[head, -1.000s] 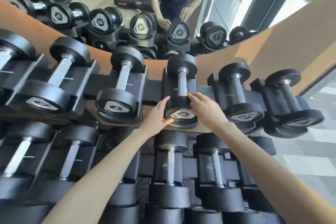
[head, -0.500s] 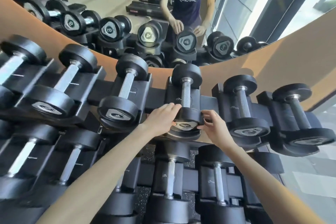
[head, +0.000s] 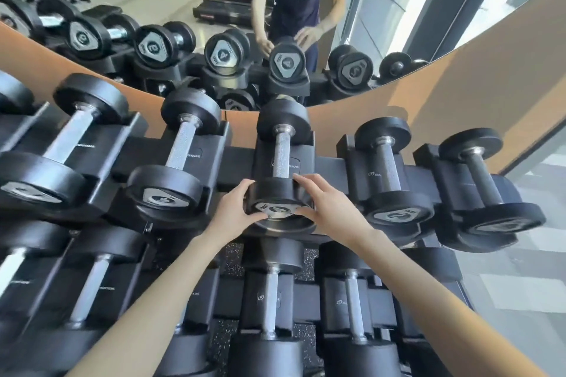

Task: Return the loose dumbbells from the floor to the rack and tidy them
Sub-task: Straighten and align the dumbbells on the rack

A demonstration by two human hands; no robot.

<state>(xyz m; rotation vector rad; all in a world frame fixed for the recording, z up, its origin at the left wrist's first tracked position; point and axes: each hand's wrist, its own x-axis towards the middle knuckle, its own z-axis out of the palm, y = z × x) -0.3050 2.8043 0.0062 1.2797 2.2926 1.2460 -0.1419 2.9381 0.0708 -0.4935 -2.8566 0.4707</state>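
A small black dumbbell [head: 281, 150] with a knurled steel handle lies in a cradle in the middle of the top row of the black rack [head: 329, 167]. Its near head faces me with a silver cap. My left hand [head: 235, 213] cups the left side of that near head, thumb on the cap. My right hand [head: 329, 208] grips its right side, fingers over the top edge. Both hands touch the same head. The far head rests in the cradle near the wall.
Other dumbbells fill the neighbouring cradles, such as one to the left [head: 176, 168] and one to the right [head: 390, 180], and a lower row [head: 271, 300] sits beneath. A mirror [head: 214, 9] behind the rack reflects a person and the gym floor. Grey floor [head: 520, 285] shows at right.
Both hands have closed in around the near head of the middle dumbbell, left thumb now on its cap. My head has tipped slightly, so the rack sits lower in view.
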